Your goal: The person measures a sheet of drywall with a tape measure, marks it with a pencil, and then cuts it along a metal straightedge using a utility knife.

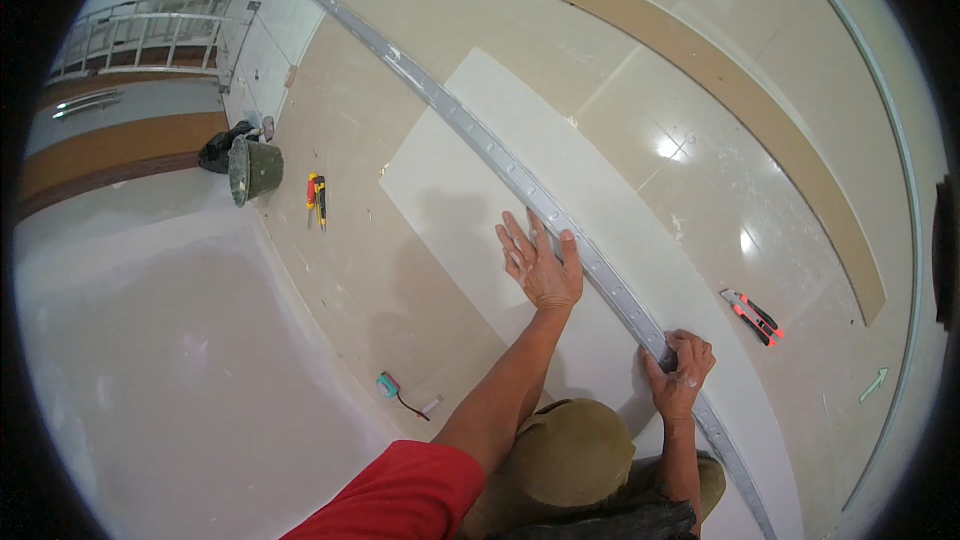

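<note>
A long grey metal strip [480, 145] lies diagonally across a white board [430, 165] on the tiled floor. My left hand [540, 265] rests palm down beside the strip, its fingers spread and its fingertips and thumb touching the board and the strip's edge. Lower down and to the right, my right hand [678, 372] has its fingers curled over the strip, gripping it. An orange-and-black utility knife [752, 318] lies on the tiles just beyond the board, right of my right hand. My knees are bent at the lower edge, near the board.
A curved tan strip [700, 70] and pale-green trim [898, 140] lie along the right. On the left are yellow-handled tools [316, 195], a teal tape measure [388, 387], a green bucket [256, 170] beside black plastic, and an aluminium ladder [150, 35]. A wall edge runs down the left.
</note>
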A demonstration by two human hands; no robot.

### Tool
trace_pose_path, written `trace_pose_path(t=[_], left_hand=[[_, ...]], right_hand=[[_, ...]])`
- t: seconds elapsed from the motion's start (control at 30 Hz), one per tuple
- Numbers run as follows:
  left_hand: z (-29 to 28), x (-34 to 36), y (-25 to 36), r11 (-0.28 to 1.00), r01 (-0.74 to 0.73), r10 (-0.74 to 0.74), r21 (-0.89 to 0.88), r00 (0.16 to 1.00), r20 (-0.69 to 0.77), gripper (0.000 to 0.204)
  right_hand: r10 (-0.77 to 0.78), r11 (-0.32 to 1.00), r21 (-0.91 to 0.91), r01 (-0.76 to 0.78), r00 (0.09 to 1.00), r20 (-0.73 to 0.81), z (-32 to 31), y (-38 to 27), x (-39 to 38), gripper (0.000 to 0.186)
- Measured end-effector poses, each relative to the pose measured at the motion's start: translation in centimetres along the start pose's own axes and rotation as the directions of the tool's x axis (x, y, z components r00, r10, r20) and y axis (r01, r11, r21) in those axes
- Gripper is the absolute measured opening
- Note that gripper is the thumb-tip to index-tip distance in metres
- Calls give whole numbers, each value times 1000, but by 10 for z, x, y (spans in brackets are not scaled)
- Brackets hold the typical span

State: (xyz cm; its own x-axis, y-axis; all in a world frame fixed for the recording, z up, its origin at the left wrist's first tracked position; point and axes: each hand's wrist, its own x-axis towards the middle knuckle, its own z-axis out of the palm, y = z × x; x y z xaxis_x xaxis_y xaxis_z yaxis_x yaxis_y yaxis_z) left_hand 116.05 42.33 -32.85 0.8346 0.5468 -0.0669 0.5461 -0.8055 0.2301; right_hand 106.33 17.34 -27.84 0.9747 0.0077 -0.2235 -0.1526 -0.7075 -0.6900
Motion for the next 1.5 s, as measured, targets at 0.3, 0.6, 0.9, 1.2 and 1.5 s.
trace_pose_path(t=[0.3, 0.6, 0.9, 1.2, 1.5], left_hand=[[0, 1, 2, 1000, 9, -10, 7, 1000, 18, 76], [1, 0, -1, 1000, 9, -9, -3, 1000, 14, 76], [-1, 0, 1, 999, 21, -21, -28, 1000, 13, 74], [0, 0, 1, 999, 27, -27, -43, 1000, 12, 76], [-1, 0, -3, 1000, 0, 0, -29, 1000, -3, 74]], right_hand=[[2, 1000, -2, -2, 1000, -2, -2, 0, 0, 45], [-24, 1000, 4, 24, 1000, -19, -1, 0, 0, 46], [-45, 999, 0, 45, 999, -30, -1, 1, 0, 46], [-23, 1000, 4, 23, 1000, -18, -2, -1, 1, 44], [-36, 999, -13, 36, 999, -36, 2, -3, -1, 45]])
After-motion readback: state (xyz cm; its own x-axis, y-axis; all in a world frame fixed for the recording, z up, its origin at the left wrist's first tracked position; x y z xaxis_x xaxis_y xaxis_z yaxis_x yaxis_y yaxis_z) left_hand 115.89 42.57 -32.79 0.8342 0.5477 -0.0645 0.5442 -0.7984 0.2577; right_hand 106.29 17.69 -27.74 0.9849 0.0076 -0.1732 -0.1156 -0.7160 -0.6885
